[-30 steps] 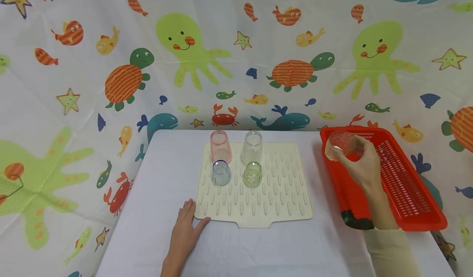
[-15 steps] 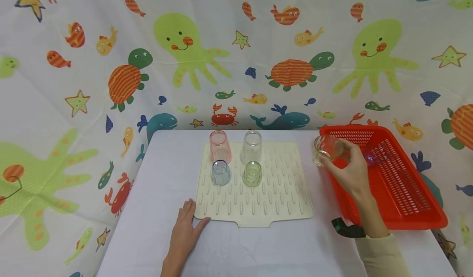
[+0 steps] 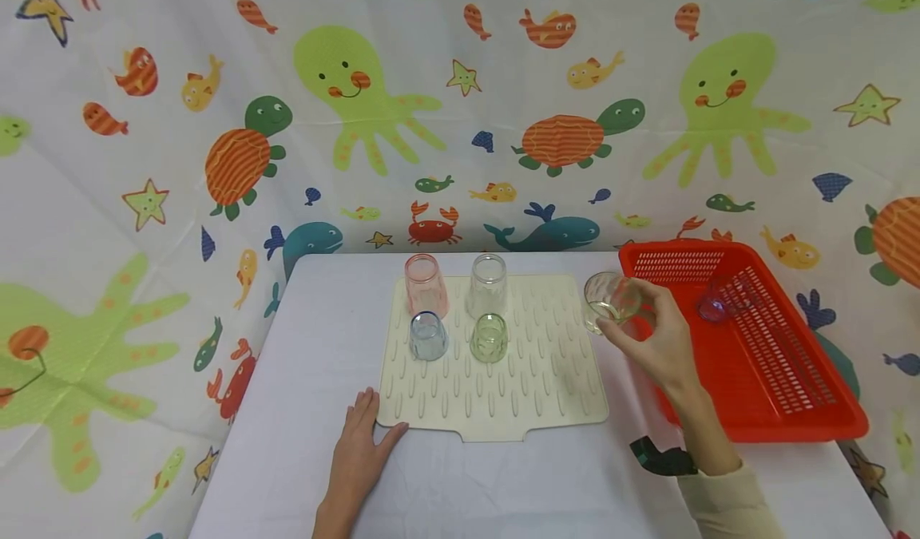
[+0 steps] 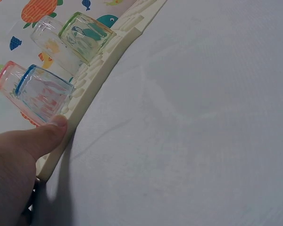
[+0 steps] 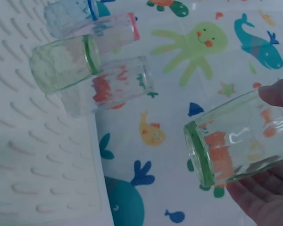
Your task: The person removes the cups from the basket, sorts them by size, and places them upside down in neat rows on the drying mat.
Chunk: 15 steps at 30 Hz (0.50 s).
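My right hand grips a clear glass with a green rim, thumb on one side and fingers on the other. In the head view this glass is tilted and overlaps the right edge of the cream ridged drying mat. My left hand rests at the mat's front left corner, fingers extended and thumb at its edge. On the mat stand a tall pink glass, a tall clear glass, a short blue glass and a short green glass.
To the right of the mat stands a red plastic basket with slotted sides. A purple-tinted glass lies in it. A patterned sea-animal curtain hangs behind the white-covered table.
My right hand has carried the green-rimmed glass leftward, out from over the basket to the mat's right edge. The purple-tinted glass has come into clearer view. My left hand has stayed put.
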Each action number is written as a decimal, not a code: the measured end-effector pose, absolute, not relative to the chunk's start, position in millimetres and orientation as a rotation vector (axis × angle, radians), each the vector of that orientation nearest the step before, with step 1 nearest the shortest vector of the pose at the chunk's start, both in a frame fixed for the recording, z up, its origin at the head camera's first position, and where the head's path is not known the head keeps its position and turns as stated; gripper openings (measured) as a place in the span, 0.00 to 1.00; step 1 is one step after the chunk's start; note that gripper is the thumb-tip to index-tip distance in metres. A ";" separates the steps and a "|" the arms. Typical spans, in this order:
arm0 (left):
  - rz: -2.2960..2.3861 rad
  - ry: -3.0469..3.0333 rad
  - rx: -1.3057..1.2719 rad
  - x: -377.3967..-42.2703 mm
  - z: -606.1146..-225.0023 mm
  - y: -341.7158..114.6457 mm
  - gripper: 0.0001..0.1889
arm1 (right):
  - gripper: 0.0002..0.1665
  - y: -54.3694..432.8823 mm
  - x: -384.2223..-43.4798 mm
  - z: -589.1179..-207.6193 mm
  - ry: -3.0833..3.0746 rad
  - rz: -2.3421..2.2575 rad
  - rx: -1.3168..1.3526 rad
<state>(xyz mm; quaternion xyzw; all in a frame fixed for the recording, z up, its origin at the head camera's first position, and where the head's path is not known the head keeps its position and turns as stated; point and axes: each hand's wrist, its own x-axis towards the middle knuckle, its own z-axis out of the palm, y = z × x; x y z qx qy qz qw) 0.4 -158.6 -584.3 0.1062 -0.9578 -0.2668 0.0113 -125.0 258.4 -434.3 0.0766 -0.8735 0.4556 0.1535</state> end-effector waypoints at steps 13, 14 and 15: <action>-0.864 -3.007 0.355 0.8 -585.1 -159.3 0.48 | 0.45 231.1 -114.9 -444.4 -2.513 1.297 0.413; -0.864 -3.010 0.358 0.7 -585.1 -159.5 0.48 | 0.46 229.1 -114.1 -445.2 -2.511 1.295 0.427; -0.865 -3.011 0.360 0.9 -585.1 -159.5 0.48 | 0.46 227.1 -113.4 -446.0 -2.507 1.297 0.441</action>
